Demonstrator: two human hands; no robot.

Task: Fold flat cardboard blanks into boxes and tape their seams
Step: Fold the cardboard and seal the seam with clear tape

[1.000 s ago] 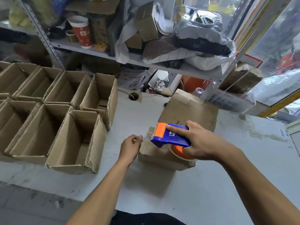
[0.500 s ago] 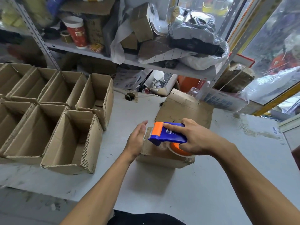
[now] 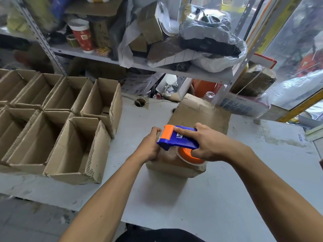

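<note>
A folded cardboard box (image 3: pixel 172 165) sits upside down in the middle of the white table (image 3: pixel 227 198). My right hand (image 3: pixel 208 145) grips a blue and orange tape dispenser (image 3: pixel 176 139) and holds it on top of the box, its orange nose pointing left. My left hand (image 3: pixel 150 145) holds the box's left end, fingers curled over the far corner beside the dispenser's nose. A stack of flat cardboard blanks (image 3: pixel 201 114) lies just behind the box.
Several open finished boxes (image 3: pixel 73 145) stand in rows on the left of the table. A cluttered metal shelf (image 3: pixel 174 70) with bags, cups and cartons rises behind the table. A cable hole (image 3: pixel 140 102) is in the tabletop near the back.
My left hand has gone from pinching the tape end to the box's left end, where it now grips the corner. The dispenser has come down to the left onto the box.
</note>
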